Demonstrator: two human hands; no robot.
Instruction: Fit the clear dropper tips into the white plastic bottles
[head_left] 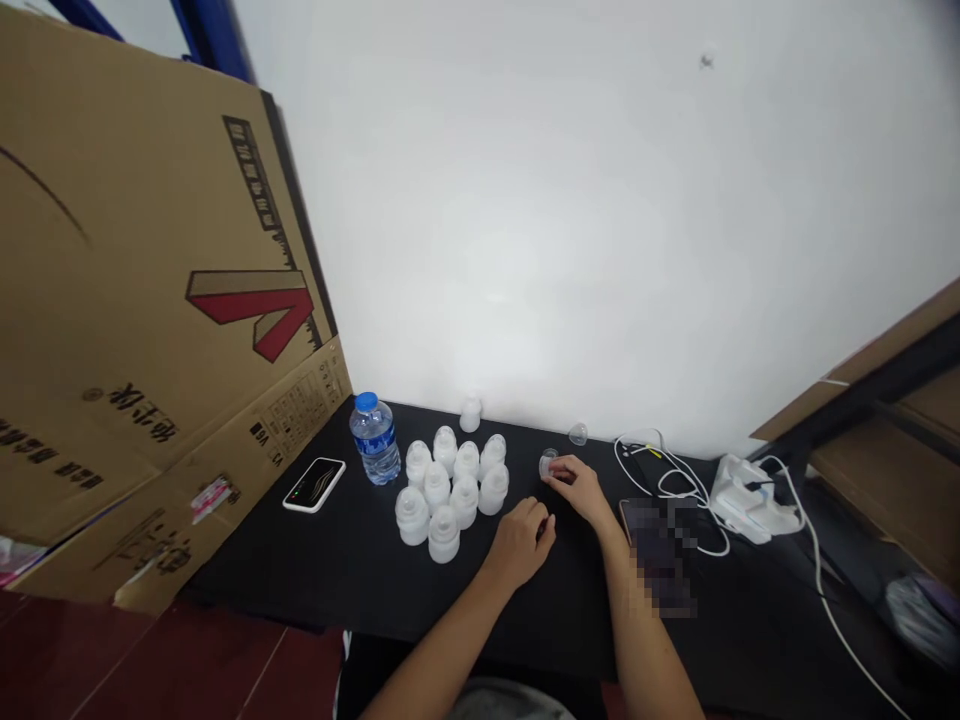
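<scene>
Your R hand [577, 490] pinches a clear plastic cap [549, 463] just right of the white bottles [450, 490]. L hand [517, 545] curled, fingers together, on the black bench [337, 570] beside the bottles; can't tell if it's holding anything. Another clear cap [577, 433] is further right of the bottles.

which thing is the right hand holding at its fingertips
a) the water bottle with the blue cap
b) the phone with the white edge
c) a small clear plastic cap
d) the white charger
C, the right hand has its fingertips around the small clear plastic cap, while the water bottle stands well off to the left, beyond the white bottles.
</scene>
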